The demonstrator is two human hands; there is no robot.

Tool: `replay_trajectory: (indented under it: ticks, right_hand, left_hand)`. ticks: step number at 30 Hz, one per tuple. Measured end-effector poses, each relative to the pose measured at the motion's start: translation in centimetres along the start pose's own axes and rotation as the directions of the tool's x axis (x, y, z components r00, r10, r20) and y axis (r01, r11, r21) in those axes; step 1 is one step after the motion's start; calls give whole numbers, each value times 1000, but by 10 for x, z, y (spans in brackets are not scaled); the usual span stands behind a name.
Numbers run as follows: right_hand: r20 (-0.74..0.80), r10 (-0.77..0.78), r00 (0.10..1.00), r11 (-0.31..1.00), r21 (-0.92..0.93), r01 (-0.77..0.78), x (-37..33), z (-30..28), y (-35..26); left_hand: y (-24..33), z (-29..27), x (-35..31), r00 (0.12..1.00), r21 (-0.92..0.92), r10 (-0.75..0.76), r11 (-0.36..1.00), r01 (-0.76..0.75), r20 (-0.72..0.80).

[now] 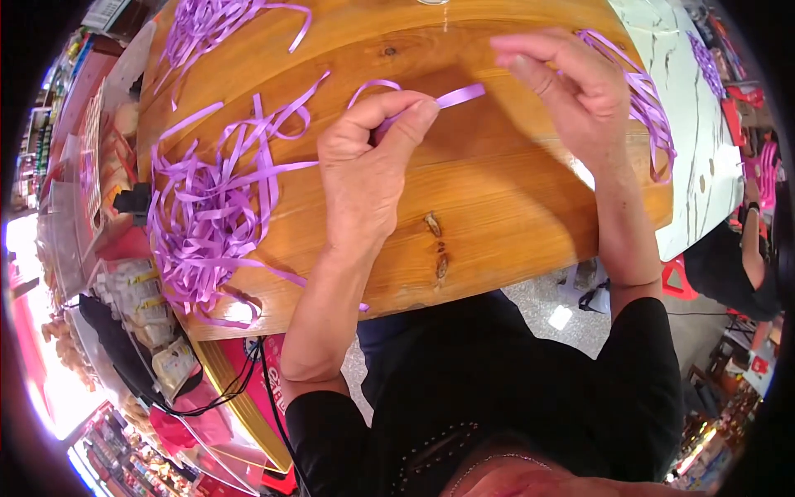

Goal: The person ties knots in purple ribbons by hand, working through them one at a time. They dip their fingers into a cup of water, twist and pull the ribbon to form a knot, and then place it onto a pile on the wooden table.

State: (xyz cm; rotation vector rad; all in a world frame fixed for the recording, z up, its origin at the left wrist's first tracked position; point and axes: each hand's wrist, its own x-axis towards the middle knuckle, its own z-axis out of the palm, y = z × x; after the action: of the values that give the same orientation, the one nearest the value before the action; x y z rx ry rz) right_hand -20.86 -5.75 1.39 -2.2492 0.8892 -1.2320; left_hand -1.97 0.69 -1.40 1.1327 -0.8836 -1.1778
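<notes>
My left hand (362, 166) is closed, pinching a narrow purple ribbon (461, 95) between thumb and index finger. One short end of the ribbon sticks out to the right past the fingertips, and a loop of it shows behind the hand. To the right, over the wooden table (489, 199), my right hand (575, 87) is raised apart from the ribbon. Its index finger reaches leftward, the other fingers are partly curled, and I see nothing held in it. A large tangled heap of purple ribbons (211, 224) lies left of my left hand.
More purple ribbons (211, 29) lie at the far left, and another bunch (650, 108) hangs by the right edge. A white marble-patterned table (696, 166) adjoins on the right. Black cables (240, 385) run below the left edge. A person in black (733, 265) is at the far right.
</notes>
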Motion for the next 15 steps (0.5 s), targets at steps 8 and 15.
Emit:
replay_trajectory:
  ticks: [8,15]
  right_hand:
    - [109,-341,934,893,-272,358,-4,18,3]
    - [141,-285,948,910,-273,313,-5,15,3]
  left_hand:
    - [1,-2,1,1000,-101,-19,995,19,3]
    - [-1,-2,3,983,190,180,965,-183,32]
